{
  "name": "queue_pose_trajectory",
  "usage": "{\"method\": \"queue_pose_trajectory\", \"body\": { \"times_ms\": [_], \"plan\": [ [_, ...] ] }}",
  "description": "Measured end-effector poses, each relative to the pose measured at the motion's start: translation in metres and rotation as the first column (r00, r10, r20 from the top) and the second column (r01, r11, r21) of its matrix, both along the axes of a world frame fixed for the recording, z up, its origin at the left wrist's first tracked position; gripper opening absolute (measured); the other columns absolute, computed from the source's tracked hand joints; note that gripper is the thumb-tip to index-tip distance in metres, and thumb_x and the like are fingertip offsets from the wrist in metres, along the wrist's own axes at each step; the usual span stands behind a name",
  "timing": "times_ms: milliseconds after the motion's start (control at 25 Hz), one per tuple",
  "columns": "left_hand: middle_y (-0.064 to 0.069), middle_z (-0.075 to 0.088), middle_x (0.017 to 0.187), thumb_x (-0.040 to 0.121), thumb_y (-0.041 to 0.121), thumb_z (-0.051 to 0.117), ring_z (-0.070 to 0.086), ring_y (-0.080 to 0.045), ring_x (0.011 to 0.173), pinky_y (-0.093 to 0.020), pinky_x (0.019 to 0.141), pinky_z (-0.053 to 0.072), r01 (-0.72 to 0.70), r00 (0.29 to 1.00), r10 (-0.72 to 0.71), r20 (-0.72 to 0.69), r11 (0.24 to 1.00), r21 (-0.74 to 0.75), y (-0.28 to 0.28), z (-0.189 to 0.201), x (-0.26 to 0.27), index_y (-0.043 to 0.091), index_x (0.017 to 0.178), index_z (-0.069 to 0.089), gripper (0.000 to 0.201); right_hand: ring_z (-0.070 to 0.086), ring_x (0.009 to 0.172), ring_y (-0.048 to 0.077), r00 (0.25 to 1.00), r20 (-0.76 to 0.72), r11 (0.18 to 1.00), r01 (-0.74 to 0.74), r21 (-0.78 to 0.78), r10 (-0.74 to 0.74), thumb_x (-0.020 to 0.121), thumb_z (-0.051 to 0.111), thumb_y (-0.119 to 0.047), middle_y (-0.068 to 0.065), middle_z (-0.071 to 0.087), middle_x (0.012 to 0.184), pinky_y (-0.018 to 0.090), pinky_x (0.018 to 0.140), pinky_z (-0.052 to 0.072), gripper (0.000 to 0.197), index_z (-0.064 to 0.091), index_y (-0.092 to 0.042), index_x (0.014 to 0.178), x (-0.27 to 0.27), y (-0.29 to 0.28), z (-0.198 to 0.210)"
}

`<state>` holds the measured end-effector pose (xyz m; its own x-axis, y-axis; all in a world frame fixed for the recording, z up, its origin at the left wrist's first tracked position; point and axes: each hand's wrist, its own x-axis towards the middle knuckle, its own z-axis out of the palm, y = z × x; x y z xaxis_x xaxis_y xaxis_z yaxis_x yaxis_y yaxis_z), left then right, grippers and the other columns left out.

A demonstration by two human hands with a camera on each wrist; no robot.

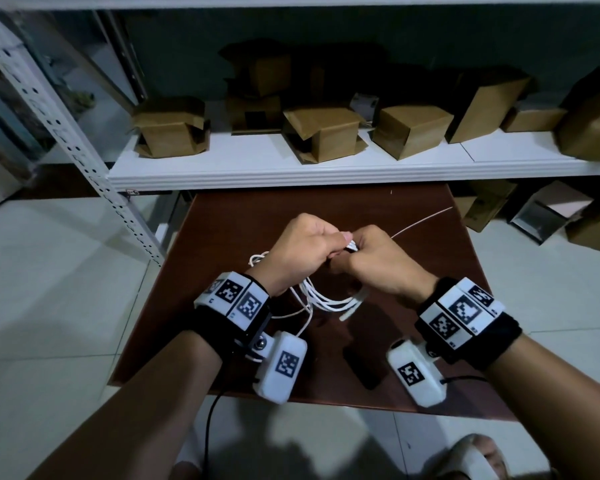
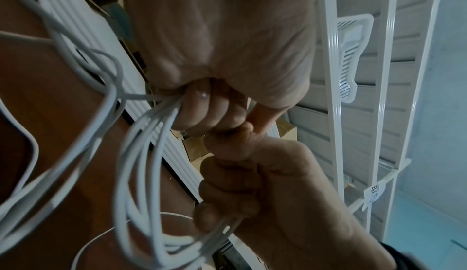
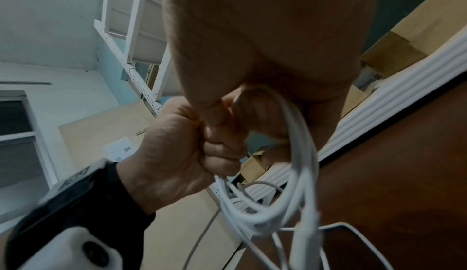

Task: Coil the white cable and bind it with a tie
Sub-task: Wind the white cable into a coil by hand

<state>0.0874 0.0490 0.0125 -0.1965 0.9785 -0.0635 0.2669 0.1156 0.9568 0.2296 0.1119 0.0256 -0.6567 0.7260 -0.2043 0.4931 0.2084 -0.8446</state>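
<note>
The white cable [image 1: 329, 301] is gathered into several loops that hang over the brown table [image 1: 243, 216]. My left hand [image 1: 312, 247] and right hand [image 1: 374, 254] meet knuckle to knuckle at the top of the bundle. In the left wrist view, my left hand's fingers [image 2: 199, 110] curl round the cable [image 2: 141, 154], and my right hand [image 2: 252, 184] grips strands lower down. The loops [image 3: 300, 154] droop beneath both fists in the right wrist view. A thin white strip, probably the tie [image 1: 423, 221], sticks out from my right hand towards the far right. A loose length of cable trails under my left wrist.
A dark flat object [image 1: 361, 368] lies on the table near its front edge. A short white piece [image 1: 391, 192] lies at the far edge. Behind is a white shelf [image 1: 291, 168] with several cardboard boxes; its perforated post [image 1: 84, 150] stands left. More boxes [image 1: 551, 213] sit on the floor at right.
</note>
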Motion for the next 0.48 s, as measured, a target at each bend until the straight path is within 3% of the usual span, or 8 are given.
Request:
{"method": "queue_pose_trajectory", "body": {
  "times_ms": [80, 160, 280, 360, 480],
  "plan": [
    [0.001, 0.032, 0.047, 0.1, 0.027, 0.065, 0.023, -0.006, 0.038, -0.02, 0.039, 0.018, -0.02, 0.998, 0.019, 0.057, 1.0, 0.012, 0.001, 0.001, 0.002, 0.016, 0.054, 0.049, 0.05, 0.044, 0.041, 0.011, 0.995, -0.046, 0.996, 0.089, 0.007, -0.088, 0.075, 0.072, -0.007, -0.003, 0.049, 0.047, 0.033, 0.047, 0.038, 0.029, 0.062, -0.016, 0.05, -0.002, -0.002, 0.002],
    [0.0, 0.03, 0.05, 0.104, 0.025, 0.062, 0.021, -0.006, 0.038, -0.018, 0.037, 0.016, -0.046, 0.989, 0.045, 0.14, 0.999, 0.006, 0.001, 0.006, 0.001, 0.014, 0.059, 0.048, 0.048, 0.039, 0.041, 0.014, 0.983, -0.124, 0.991, 0.129, -0.036, -0.132, 0.076, 0.069, 0.0, 0.0, 0.048, 0.046, 0.028, 0.046, 0.03, 0.033, 0.066, -0.018, 0.048, -0.004, -0.004, 0.008],
    [0.003, 0.028, 0.05, 0.103, 0.031, 0.064, 0.02, -0.005, 0.038, -0.018, 0.038, 0.017, -0.016, 0.957, 0.012, 0.291, 1.0, 0.012, -0.004, 0.012, -0.007, 0.014, 0.064, 0.05, 0.045, 0.029, 0.041, 0.013, 0.94, -0.27, 0.972, 0.166, -0.165, -0.207, 0.078, 0.064, 0.006, 0.003, 0.041, 0.048, 0.026, 0.046, 0.02, 0.026, 0.07, -0.012, 0.06, -0.007, -0.005, 0.017],
    [0.004, 0.03, 0.049, 0.101, 0.03, 0.067, 0.023, -0.005, 0.038, -0.019, 0.038, 0.022, 0.025, 0.944, -0.038, 0.326, 0.999, 0.045, -0.005, 0.011, -0.012, 0.013, 0.067, 0.054, 0.04, 0.026, 0.038, 0.011, 0.917, -0.314, 0.956, 0.175, -0.235, -0.245, 0.08, 0.059, 0.011, 0.002, 0.036, 0.046, 0.021, 0.042, 0.017, 0.018, 0.067, -0.002, 0.07, -0.007, -0.005, 0.02],
    [0.002, 0.036, 0.053, 0.098, 0.028, 0.071, 0.031, -0.008, 0.042, -0.024, 0.044, 0.031, 0.041, 0.951, -0.061, 0.304, 0.997, 0.071, -0.005, 0.005, -0.014, 0.011, 0.073, 0.062, 0.031, 0.029, 0.033, 0.007, 0.901, -0.324, 0.936, 0.194, -0.294, -0.289, 0.081, 0.058, 0.013, -0.004, 0.039, 0.041, 0.017, 0.038, 0.02, 0.014, 0.063, 0.002, 0.074, -0.005, -0.005, 0.022]
  ]
}}
